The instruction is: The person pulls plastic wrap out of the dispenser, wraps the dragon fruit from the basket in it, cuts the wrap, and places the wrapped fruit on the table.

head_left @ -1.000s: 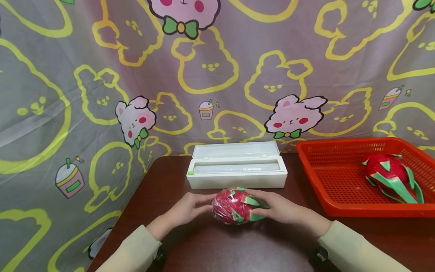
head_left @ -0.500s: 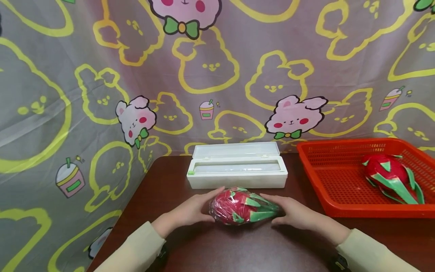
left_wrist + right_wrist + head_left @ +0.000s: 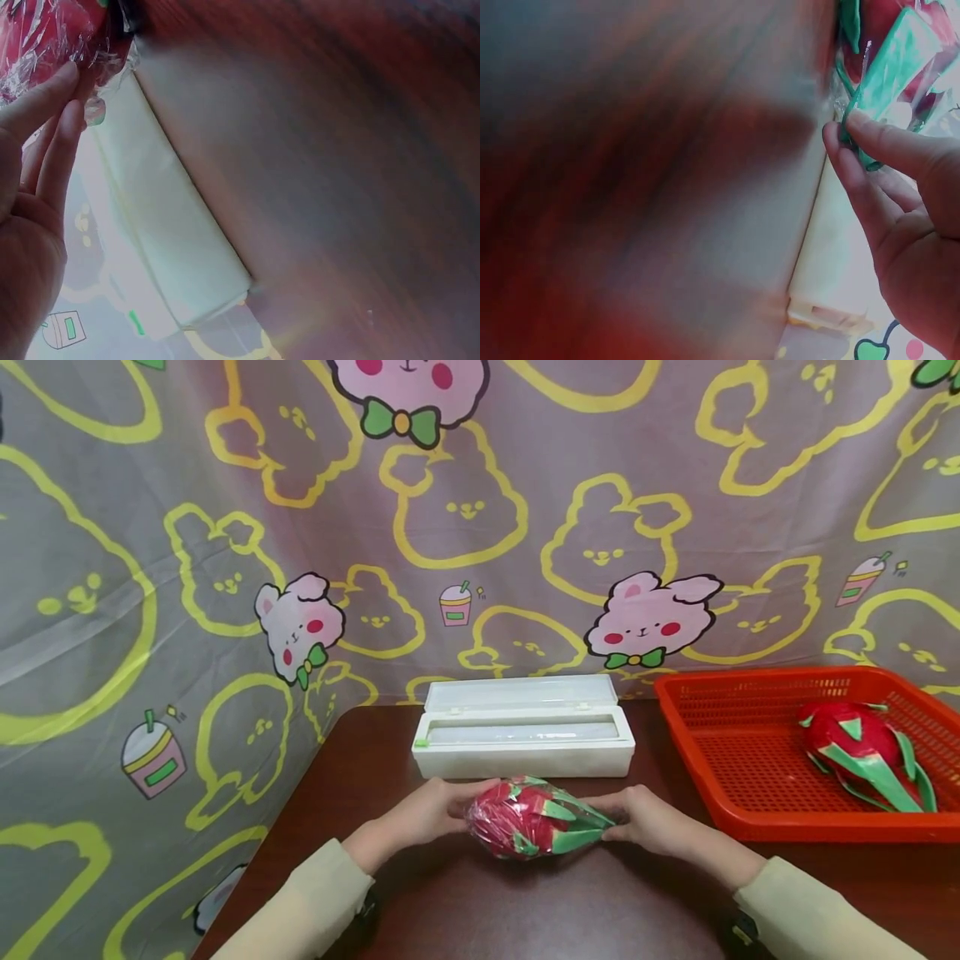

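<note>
Between my two hands is a red dragon fruit (image 3: 513, 820) with green leaf tips, wrapped in clear plastic film. My left hand (image 3: 427, 814) holds its rounded left end; the left wrist view shows fingers (image 3: 46, 105) against the crinkled film. At the other end, my right hand (image 3: 651, 820) pinches the pointed green leaves (image 3: 889, 79) between thumb and fingers through the film. Parts of the fingers behind the fruit are hidden.
Behind the fruit stands a white cling film box (image 3: 525, 762), lid raised, with a roll inside. A red plastic basket (image 3: 738, 814) at the right holds another dragon fruit (image 3: 855, 739). The brown table (image 3: 540, 910) meets a patterned curtain (image 3: 517, 535) at the back and left.
My right hand loosened from the fruit's side, moved right and now pinches the leaf tips. My left hand spread its fingers, then closed on the left end again.
</note>
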A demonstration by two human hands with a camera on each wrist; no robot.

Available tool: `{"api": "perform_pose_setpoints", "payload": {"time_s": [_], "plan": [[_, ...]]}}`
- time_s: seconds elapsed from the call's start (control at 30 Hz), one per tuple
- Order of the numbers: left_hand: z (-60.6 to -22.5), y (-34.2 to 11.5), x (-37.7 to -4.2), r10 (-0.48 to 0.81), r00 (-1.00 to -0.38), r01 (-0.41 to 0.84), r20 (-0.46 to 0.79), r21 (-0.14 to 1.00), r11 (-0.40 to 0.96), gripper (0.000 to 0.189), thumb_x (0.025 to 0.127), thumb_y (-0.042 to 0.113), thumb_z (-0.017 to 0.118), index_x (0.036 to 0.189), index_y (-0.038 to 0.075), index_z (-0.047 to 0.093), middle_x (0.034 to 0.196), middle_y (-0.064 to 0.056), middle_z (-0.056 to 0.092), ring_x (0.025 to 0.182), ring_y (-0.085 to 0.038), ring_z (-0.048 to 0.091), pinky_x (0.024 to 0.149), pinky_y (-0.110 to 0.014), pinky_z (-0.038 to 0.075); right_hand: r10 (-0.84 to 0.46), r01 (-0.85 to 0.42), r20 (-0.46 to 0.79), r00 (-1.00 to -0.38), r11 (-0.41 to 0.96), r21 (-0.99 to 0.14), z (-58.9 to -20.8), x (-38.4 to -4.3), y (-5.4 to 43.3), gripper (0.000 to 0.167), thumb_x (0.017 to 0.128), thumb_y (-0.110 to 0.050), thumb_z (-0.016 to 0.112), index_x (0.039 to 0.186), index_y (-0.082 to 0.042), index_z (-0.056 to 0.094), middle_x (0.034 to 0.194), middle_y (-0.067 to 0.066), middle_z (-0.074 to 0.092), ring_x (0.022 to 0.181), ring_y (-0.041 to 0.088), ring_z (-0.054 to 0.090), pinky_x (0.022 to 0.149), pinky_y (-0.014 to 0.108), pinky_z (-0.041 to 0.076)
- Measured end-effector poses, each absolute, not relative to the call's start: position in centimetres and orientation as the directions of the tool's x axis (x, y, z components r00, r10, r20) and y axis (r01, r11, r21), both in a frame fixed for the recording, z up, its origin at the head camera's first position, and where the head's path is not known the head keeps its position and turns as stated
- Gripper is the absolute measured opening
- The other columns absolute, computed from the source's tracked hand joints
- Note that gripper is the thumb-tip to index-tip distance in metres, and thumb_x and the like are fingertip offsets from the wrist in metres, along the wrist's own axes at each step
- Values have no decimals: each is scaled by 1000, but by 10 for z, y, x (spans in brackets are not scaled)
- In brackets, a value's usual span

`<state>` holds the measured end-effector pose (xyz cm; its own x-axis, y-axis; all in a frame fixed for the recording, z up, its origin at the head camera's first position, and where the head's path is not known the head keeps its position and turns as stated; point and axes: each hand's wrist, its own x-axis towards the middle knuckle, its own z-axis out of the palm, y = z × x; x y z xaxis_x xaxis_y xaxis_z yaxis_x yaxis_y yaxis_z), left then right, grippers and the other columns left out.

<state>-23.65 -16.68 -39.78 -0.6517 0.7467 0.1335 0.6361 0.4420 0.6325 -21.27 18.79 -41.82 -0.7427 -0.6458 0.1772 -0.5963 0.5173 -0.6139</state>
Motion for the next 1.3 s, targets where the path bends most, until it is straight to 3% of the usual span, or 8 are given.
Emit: {"api": "perform_pose_setpoints", "payload": {"time_s": [0.27, 0.43, 0.57, 0.73, 0.87, 1.07, 1.3], "plan": [[-390, -173, -238, 718, -685, 642, 126, 569, 514, 56, 92, 1, 64, 144, 16, 48, 134, -1, 59, 117, -12, 57, 95, -30, 47, -613, -525, 80, -786, 593, -610, -416, -213, 186, 56, 80, -13, 80, 133, -10, 60, 116, -3, 67, 88, 5, 57, 78, 28, 51], [-379, -167, -236, 690, -703, 641, 171, 574, 510, 50, 93, 16, 66, 141, 10, 52, 137, -4, 56, 127, -16, 50, 102, -40, 42, -573, -489, 53, -818, 644, -588, -414, -205, 189, 75, 80, -24, 81, 144, -8, 46, 131, 7, 59, 109, 18, 55, 92, 45, 48], [-372, -150, -233, 726, -668, 658, 163, 586, 474, 65, 88, 37, 72, 144, 15, 47, 142, -2, 51, 131, -15, 44, 103, -38, 41, -571, -508, 91, -816, 632, -585, -413, -200, 189, 79, 81, -31, 79, 147, -11, 42, 136, 10, 54, 117, 24, 52, 96, 51, 45], [-372, -131, -233, 761, -641, 676, 103, 545, 495, 90, 74, 48, 81, 149, 26, 37, 148, 4, 43, 134, -13, 38, 103, -34, 40, -597, -558, 151, -788, 590, -584, -413, -200, 179, 78, 83, -46, 73, 149, -17, 41, 137, 5, 52, 117, 21, 52, 96, 48, 46], [-380, -124, -235, 781, -621, 691, 59, 512, 511, 103, 67, 48, 87, 151, 25, 32, 153, 1, 33, 135, -14, 35, 104, -35, 39, -613, -566, 150, -776, 571, -595, -414, -201, 170, 78, 83, -51, 71, 148, -21, 41, 137, 0, 52, 117, 18, 51, 98, 46, 45], [-389, -117, -237, 818, -569, 713, 83, 544, 441, 106, 63, 37, 92, 148, 18, 32, 141, 4, 41, 122, -9, 45, 101, -29, 41, -633, -586, 166, -756, 542, -603, -415, -203, 164, 75, 83, -48, 73, 147, -24, 43, 134, -7, 54, 116, 14, 53, 98, 41, 45], [-390, -114, -239, 817, -563, 735, 126, 529, 424, 101, 63, 31, 93, 145, 17, 37, 134, 5, 47, 118, -7, 48, 98, -26, 43, -628, -591, 188, -755, 528, -610, -414, -207, 164, 71, 83, -48, 72, 145, -23, 47, 133, -4, 57, 113, 13, 56, 96, 40, 47]]}}
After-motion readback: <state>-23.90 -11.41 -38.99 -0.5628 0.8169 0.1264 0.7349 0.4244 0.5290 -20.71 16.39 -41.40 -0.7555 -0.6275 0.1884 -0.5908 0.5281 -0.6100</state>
